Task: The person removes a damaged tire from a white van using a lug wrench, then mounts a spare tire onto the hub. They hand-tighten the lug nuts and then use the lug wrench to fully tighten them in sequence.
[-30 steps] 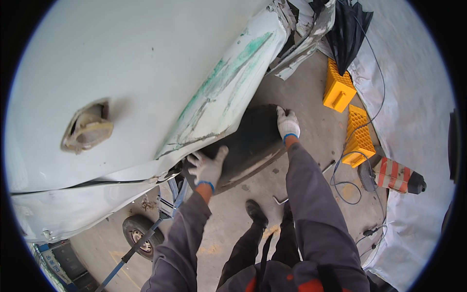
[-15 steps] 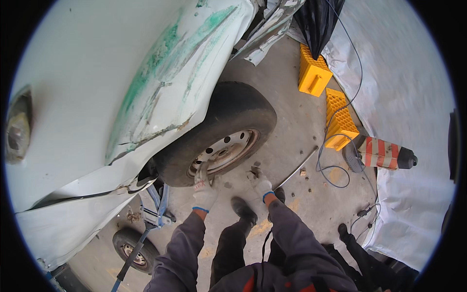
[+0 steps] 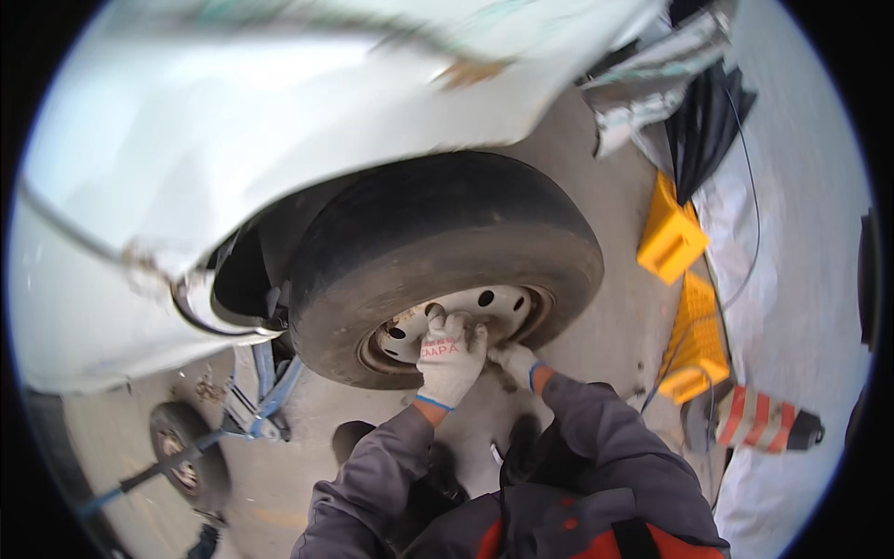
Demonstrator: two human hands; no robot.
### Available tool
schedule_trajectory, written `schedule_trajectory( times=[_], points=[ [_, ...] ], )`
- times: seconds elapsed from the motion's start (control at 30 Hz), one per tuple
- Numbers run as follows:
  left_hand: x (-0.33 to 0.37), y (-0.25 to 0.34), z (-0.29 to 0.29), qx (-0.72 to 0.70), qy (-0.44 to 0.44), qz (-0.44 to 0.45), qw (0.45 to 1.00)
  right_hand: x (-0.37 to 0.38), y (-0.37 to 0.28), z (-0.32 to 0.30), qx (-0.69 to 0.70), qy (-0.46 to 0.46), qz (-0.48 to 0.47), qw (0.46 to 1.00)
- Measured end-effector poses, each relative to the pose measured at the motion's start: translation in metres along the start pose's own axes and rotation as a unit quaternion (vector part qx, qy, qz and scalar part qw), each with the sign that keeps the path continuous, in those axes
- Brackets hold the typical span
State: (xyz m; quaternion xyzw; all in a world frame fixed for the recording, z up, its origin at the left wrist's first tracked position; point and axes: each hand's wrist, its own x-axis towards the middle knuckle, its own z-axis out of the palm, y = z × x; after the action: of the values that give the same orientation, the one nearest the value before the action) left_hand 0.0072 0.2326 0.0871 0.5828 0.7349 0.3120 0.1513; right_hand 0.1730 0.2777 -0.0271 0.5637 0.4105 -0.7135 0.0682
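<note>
White gloves at the wheel, and both are right in at the rim! The big black tyre stands at the arch of the pale, dented vehicle body, its worn steel rim turned towards the person. Here's the left hand, back of the glove showing, fingers bent up against the rim just left of the hub, thumb apart from them. Tucked in close on the other side, the right hand points its fingertips at the lower edge of the rim, partly covered by the left; whether either one grips anything, you cannot tell from here.

Over on the left, a blue jack sits beside the tyre, its long handle crossing in front of a smaller spare wheel on the concrete floor. And out to the right, two yellow wheel chocks, a red-and-white striped cone lying on its side, and a folded black umbrella above them!
</note>
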Motion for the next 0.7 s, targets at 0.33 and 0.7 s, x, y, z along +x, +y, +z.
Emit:
schedule_trajectory(
  times=[0.33, 0.7],
  points=[
    [0.03, -0.002, -0.008, -0.362, -0.056, -0.173, 0.914, 0.063, 0.064, 0.0, 0.143, 0.088, -0.226, 0.96],
    [0.046, 0.018, -0.03, -0.466, -0.083, -0.305, 0.826, 0.045, 0.042, -0.012, -0.08, -0.08, -0.143, 0.983]
  ],
)
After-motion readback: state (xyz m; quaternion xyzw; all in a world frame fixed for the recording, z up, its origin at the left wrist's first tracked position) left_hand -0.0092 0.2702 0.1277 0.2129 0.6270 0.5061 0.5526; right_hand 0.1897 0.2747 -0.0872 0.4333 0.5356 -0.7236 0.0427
